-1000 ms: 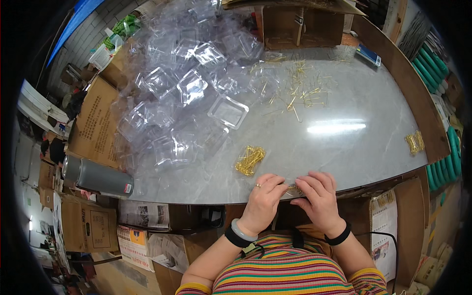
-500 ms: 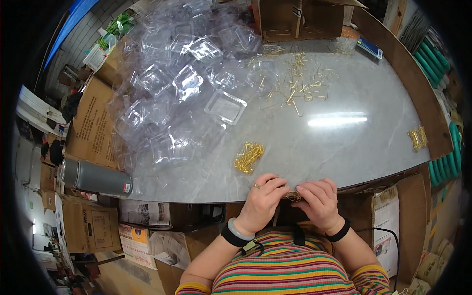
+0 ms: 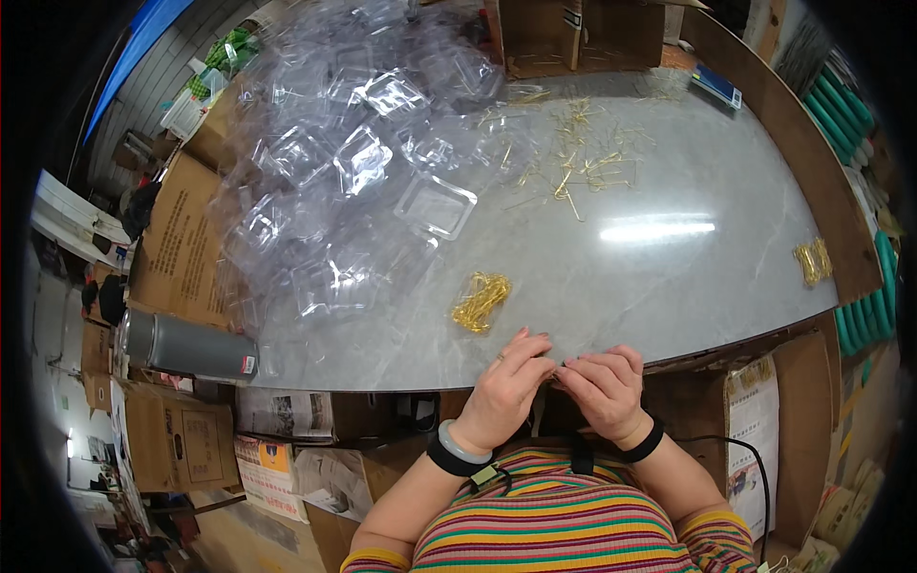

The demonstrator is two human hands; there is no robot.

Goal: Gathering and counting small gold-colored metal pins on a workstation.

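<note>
My left hand [image 3: 504, 396] and my right hand [image 3: 606, 390] meet at the table's near edge, fingers pinched together. Between the fingertips is a small bit of gold wire pieces, mostly hidden by the fingers now; half a second ago more of it showed. Just beyond my left hand lies a tangled bundle of gold wire hooks [image 3: 480, 302] in what looks like a clear plastic shell. Loose gold wire hooks [image 3: 583, 167] are scattered farther back on the grey table [image 3: 669, 286]. Another gold bundle [image 3: 813, 262] sits at the right edge.
A large heap of clear plastic shells [image 3: 358, 158] covers the table's left side. A grey bottle [image 3: 196, 346] lies at the left front. Cardboard edging [image 3: 793, 124] rims the right, an open cardboard box [image 3: 611, 38] stands at the back, and a blue packet [image 3: 716, 86] lies near it.
Both hands have shifted slightly left, with the right fingers drawn in closer to the left ones. The gold wire between them shows less. Things on the table stay put.
</note>
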